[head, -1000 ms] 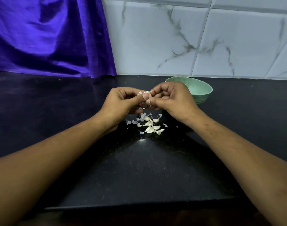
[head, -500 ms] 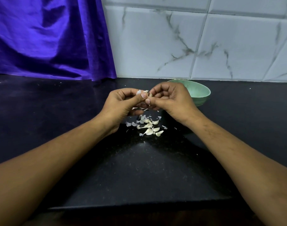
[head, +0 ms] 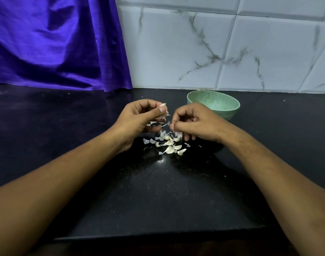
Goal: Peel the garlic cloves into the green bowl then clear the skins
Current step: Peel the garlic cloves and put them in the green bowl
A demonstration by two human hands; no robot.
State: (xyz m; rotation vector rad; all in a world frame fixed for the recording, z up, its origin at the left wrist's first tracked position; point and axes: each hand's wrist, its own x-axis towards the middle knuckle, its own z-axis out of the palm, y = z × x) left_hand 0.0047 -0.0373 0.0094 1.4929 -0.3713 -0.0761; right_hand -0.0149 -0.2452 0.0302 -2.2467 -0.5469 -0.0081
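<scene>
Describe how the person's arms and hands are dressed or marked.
The left forearm and right forearm are bare, with no sleeves in view. The left hand and right hand wear no gloves, rings, watch or bracelet. The left thumbnail looks short and unpainted.

Green bowl point(head: 213, 104); black counter point(head: 158, 196); purple cloth point(head: 56, 43); white grey-veined tiles point(head: 222, 52).

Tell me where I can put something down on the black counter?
Bare black stone counter: the wide left stretch below the purple cloth, the right side past the round green bowl, and the near middle between the forearms. Crowded: the pile of garlic cloves and skins under the left hand, holding a clove, and the right hand, pinching skin.
</scene>
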